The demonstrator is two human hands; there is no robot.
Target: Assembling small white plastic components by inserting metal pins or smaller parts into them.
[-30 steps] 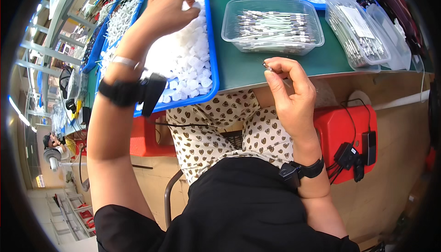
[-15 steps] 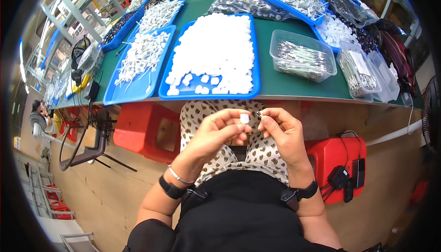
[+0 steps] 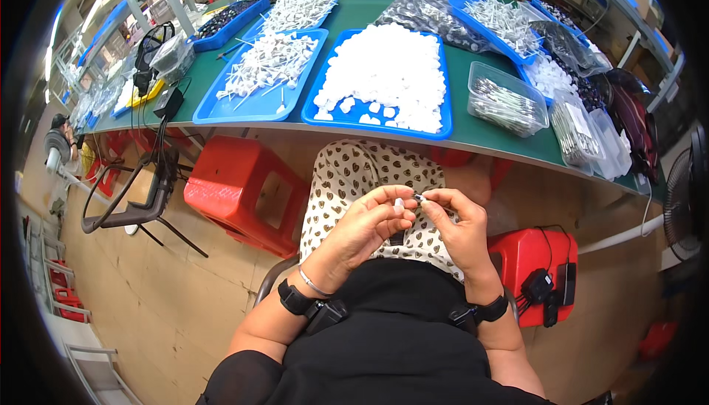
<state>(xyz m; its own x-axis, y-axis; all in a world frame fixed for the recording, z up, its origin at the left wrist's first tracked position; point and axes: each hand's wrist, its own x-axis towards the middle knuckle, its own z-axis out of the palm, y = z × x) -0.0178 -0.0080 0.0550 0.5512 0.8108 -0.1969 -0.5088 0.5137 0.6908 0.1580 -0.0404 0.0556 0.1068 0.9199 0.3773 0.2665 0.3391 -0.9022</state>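
A small white cap (image 3: 399, 204) and a thin metal pin (image 3: 419, 198) are pinched between both hands (image 3: 413, 217) over the lap, tips touching for joining.

Both forearms are raised from the lower edge and bent inward over the lap. The left hand (image 3: 364, 222) and right hand (image 3: 459, 226) are brought together, fingertips pinched, nearly touching.
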